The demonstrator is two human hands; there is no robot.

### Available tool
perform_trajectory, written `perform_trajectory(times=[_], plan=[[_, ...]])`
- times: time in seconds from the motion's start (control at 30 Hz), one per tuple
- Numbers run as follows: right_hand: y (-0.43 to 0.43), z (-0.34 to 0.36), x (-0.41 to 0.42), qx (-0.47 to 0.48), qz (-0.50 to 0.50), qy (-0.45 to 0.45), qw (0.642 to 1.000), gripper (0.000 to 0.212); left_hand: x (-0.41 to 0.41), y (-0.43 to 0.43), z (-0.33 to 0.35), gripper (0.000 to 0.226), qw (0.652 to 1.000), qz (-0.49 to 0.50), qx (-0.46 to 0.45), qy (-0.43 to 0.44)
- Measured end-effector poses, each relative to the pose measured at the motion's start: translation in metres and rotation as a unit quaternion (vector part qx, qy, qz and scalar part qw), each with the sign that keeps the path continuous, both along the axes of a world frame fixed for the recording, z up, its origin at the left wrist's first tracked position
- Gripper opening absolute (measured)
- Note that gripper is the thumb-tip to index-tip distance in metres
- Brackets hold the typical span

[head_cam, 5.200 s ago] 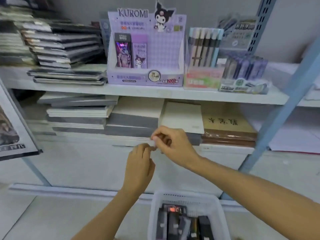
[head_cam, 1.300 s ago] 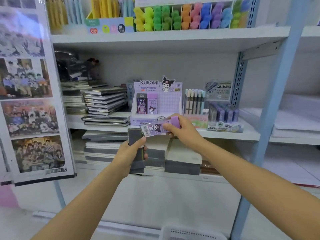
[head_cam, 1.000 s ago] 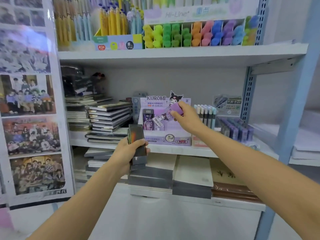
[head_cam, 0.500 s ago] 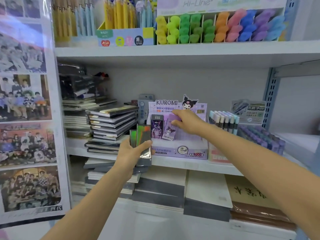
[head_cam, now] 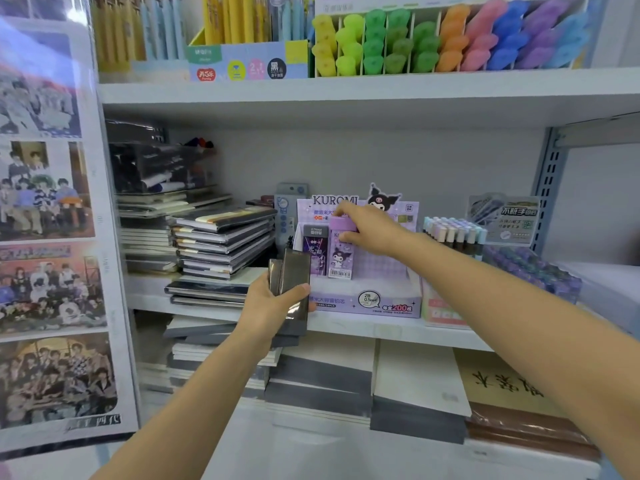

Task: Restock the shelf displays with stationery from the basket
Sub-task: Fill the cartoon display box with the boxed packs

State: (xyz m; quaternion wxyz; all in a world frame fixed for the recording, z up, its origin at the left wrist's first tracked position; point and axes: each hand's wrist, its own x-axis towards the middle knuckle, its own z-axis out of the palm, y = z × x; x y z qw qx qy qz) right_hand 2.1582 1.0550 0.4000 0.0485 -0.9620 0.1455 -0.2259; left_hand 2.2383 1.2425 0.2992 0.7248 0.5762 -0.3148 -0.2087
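A purple Kuromi display box (head_cam: 363,303) stands on the middle shelf. My right hand (head_cam: 370,228) pinches the top of a light purple lead-refill pack (head_cam: 341,254), which stands upright inside the box beside a dark purple pack (head_cam: 316,249). My left hand (head_cam: 273,301) grips a small stack of dark packs (head_cam: 292,284) in front of the shelf edge, just left of the box. The basket is out of view.
Stacked dark notebooks (head_cam: 221,244) sit left of the box. Pastel pens (head_cam: 453,233) and purple cases (head_cam: 530,271) stand to its right. Highlighters (head_cam: 450,39) fill the upper shelf. Paper pads (head_cam: 415,382) lie on the lower shelf. A photo poster (head_cam: 48,237) hangs at left.
My right hand carried the light purple pack up from the basket into the Kuromi box and set it upright next to the dark pack. My left hand rose with its stack.
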Motion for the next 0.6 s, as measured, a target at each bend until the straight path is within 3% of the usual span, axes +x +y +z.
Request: perform_trajectory(times=[0.07, 0.23, 0.47, 0.6], plan=[[-0.002, -0.008, 0.000, 0.015, 0.019, -0.063, 0.998, 0.031, 0.000, 0.000, 0.000, 0.023, 1.000, 0.001, -0.002, -0.002], [-0.010, -0.006, -0.005, 0.046, 0.042, -0.071, 0.996, 0.025, 0.000, 0.001, 0.000, 0.023, 1.000, -0.004, 0.004, -0.007], [-0.008, -0.032, 0.000, -0.034, -0.002, -0.130, 0.991, 0.037, -0.003, 0.000, 0.002, 0.021, 1.000, -0.002, 0.005, -0.003], [-0.003, -0.039, -0.005, -0.070, -0.043, -0.117, 0.990, 0.047, -0.005, 0.002, 0.005, 0.024, 1.000, -0.008, 0.003, 0.005]])
